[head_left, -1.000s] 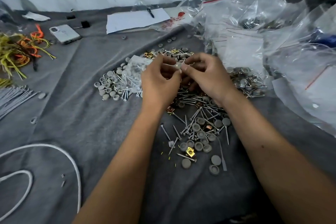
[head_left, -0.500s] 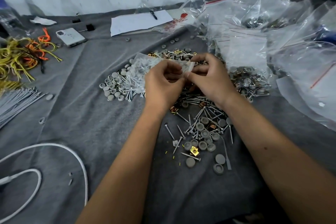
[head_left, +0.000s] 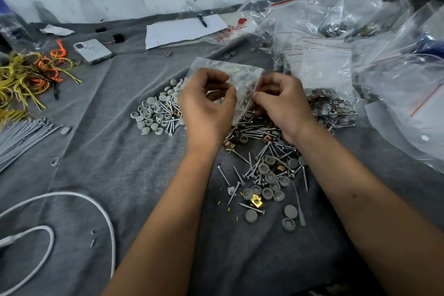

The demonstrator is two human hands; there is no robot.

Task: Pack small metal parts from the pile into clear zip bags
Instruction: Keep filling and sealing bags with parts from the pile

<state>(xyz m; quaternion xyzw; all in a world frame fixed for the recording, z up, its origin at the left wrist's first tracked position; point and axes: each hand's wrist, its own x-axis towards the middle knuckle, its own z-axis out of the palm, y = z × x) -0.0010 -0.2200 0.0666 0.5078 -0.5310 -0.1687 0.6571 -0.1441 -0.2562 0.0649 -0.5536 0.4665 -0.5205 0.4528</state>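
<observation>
A clear zip bag (head_left: 225, 72) is held up over the pile of screws and grey caps (head_left: 262, 151), with the left hand (head_left: 206, 106) and the right hand (head_left: 281, 103) each pinching 1 side of it. More clear bags (head_left: 336, 55) sit to the right on the grey worktop (head_left: 108, 151), and a phone (head_left: 93, 51) and yellow ties (head_left: 21, 77) lie far left. The hands hide part of the pile, and I cannot tell what is inside the bag.

A dark grey cloth (head_left: 101, 151) covers the surface. On it lie silver screws (head_left: 259, 132), pale grey round caps (head_left: 153, 113), and brass-gold clips (head_left: 255, 200). Yellow and orange ties (head_left: 36, 74) tangle at left near a white phone (head_left: 93, 51), white paper (head_left: 182, 29) and a white cable (head_left: 72, 197). Clear bags (head_left: 319, 65) carry thin red stripes.
</observation>
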